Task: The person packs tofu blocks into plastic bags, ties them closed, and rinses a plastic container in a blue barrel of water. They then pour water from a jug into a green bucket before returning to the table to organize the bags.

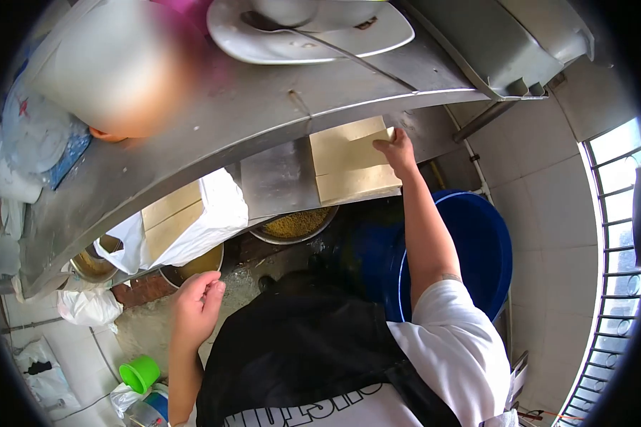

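Lying crosswise on the lower shelf, the pale slab is clasped at its right end by the right grip, basically stretched leftward from it; nothing's held by the loosely curled left grip, farther off.

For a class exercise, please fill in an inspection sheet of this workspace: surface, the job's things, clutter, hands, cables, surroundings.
Surface: steel counter above, lower shelf beneath it.
Job's things: pale blocks on the lower shelf; more in a white bag.
Clutter: plate and spoon on the counter; bowl with yellow contents below the shelf.
Hands: right hand at the right edge of the pale blocks, grip unclear; left hand loosely curled, nothing seen in it.
Cables: thin reddish line at bottom right; cannot tell if a cable.
Surroundings: blue barrel, tiled wall, barred window.
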Tool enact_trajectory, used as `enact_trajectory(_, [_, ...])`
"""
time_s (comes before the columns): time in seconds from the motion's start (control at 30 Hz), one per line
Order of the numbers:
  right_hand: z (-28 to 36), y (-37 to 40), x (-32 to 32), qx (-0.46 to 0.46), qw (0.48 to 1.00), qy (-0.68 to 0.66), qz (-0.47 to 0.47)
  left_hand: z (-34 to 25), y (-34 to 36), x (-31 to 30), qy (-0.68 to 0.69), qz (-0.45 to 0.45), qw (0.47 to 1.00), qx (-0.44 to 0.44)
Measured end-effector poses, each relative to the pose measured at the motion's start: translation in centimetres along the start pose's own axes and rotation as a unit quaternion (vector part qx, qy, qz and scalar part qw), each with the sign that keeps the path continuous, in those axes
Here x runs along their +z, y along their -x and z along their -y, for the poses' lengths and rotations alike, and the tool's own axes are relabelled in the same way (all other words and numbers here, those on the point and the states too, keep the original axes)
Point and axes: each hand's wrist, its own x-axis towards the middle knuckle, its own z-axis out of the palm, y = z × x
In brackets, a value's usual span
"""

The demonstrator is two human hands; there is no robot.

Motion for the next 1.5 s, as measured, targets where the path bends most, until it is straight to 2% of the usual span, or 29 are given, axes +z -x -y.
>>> enact_trajectory(0.13, [8.6,2.7,2.0,-0.041,0.979,0.198,-0.009,2.2,-1.0,1.2,0.059,0.040,0.997,0.002])
enact_trajectory(0.2, [12.1,4.2,4.2,-0.086,0.968,0.238,-0.006,4.2,-2.4,3.1,0.116,0.094,0.989,0.004])
enact_trajectory(0.27, [14.7,5.7,6.6,-0.132,0.963,0.232,0.036,5.8,-4.8,6.0,0.159,0.138,0.978,0.008])
enact_trajectory(0.33, [17.6,8.0,9.1,-0.154,0.943,0.288,0.064,7.0,-7.9,9.4,0.306,0.198,0.925,-0.108])
enact_trajectory(0.4, [19.6,10.7,10.1,-0.205,0.935,0.280,0.081,8.5,-11.1,12.8,0.420,0.205,0.866,-0.177])
enact_trajectory(0.47, [21.6,13.7,9.2,-0.197,0.950,0.230,0.080,7.8,-13.0,14.8,0.505,0.180,0.813,-0.229])
enact_trajectory(0.5, [20.2,14.5,8.5,-0.218,0.959,0.176,0.046,7.3,-13.5,15.3,0.544,0.164,0.786,-0.242])
enact_trajectory(0.53, [18.9,14.4,7.0,-0.211,0.965,0.140,0.064,6.5,-13.5,15.0,0.549,0.151,0.785,-0.244])
enact_trajectory(0.57, [22.7,17.7,6.0,-0.142,0.980,-0.065,0.127,5.6,-13.4,14.1,0.625,0.187,0.728,-0.210])
enact_trajectory(0.6, [23.7,19.0,4.7,-0.053,0.982,-0.123,0.134,4.9,-13.1,13.0,0.694,0.221,0.664,-0.172])
enact_trajectory(0.63, [23.7,20.0,4.0,-0.036,0.975,-0.182,0.120,4.7,-12.4,12.1,0.697,0.209,0.664,-0.173])
enact_trajectory(0.7, [23.1,21.7,3.1,-0.010,0.963,-0.244,0.118,4.0,-10.5,9.9,0.637,0.191,0.741,-0.092])
enact_trajectory(0.73, [22.8,22.0,3.1,-0.003,0.954,-0.274,0.126,2.4,-8.8,6.7,0.599,0.155,0.779,-0.106])
enact_trajectory(0.8, [24.1,22.9,5.0,0.007,0.943,-0.299,0.149,3.4,-7.2,3.3,0.596,0.103,0.793,-0.064])
enact_trajectory(0.87, [26.7,24.4,7.9,0.018,0.923,-0.333,0.191,2.8,-6.6,-2.4,0.545,0.019,0.838,-0.012])
enact_trajectory(0.93, [29.1,24.8,11.8,-0.013,0.933,-0.273,0.234,3.0,-7.1,-7.8,0.450,-0.072,0.890,-0.036])
enact_trajectory(0.97, [29.8,24.3,14.0,-0.057,0.937,-0.218,0.269,4.4,-8.0,-9.4,0.416,-0.108,0.903,-0.020])
enact_trajectory(1.0, [30.6,23.6,17.0,-0.163,0.931,-0.192,0.263,6.1,-9.1,-10.7,0.381,-0.147,0.913,-0.002])
enact_trajectory(1.03, [31.5,22.4,19.0,-0.239,0.939,-0.034,0.245,7.8,-10.0,-11.8,0.378,-0.150,0.914,0.002])
enact_trajectory(1.1, [29.9,19.1,24.7,-0.326,0.907,-0.050,0.264,11.2,-11.8,-13.0,0.283,-0.158,0.943,-0.079])
enact_trajectory(1.13, [28.2,17.1,27.0,-0.329,0.905,-0.053,0.263,12.0,-12.8,-13.2,0.281,-0.160,0.943,-0.076])
enact_trajectory(1.2, [24.6,14.1,30.8,-0.292,0.909,-0.031,0.295,14.0,-14.5,-13.2,0.359,-0.070,0.898,-0.243])
enact_trajectory(1.23, [23.5,13.4,31.5,-0.296,0.908,-0.031,0.296,16.1,-15.9,-12.5,0.360,-0.073,0.899,-0.241])
enact_trajectory(1.3, [21.9,12.5,31.6,-0.067,0.916,-0.123,0.375,20.0,-17.7,-10.5,0.378,-0.068,0.897,-0.220])
enact_trajectory(1.33, [21.7,12.4,31.4,-0.067,0.917,-0.122,0.375,19.9,-17.8,-10.5,0.379,-0.068,0.897,-0.220])
enact_trajectory(1.4, [20.8,12.7,30.7,-0.100,0.941,-0.051,0.320,19.7,-17.9,-10.1,0.236,-0.082,0.952,-0.176])
enact_trajectory(1.43, [20.9,13.1,29.8,-0.098,0.941,-0.051,0.319,18.6,-17.5,-10.6,0.236,-0.080,0.952,-0.177])
enact_trajectory(1.47, [21.8,13.9,28.4,-0.248,0.928,0.090,0.263,16.5,-16.5,-11.6,0.074,-0.055,0.985,-0.146])
enact_trajectory(1.5, [22.5,14.4,27.2,-0.314,0.907,0.161,0.231,14.5,-15.3,-12.5,-0.090,-0.025,0.990,-0.109])
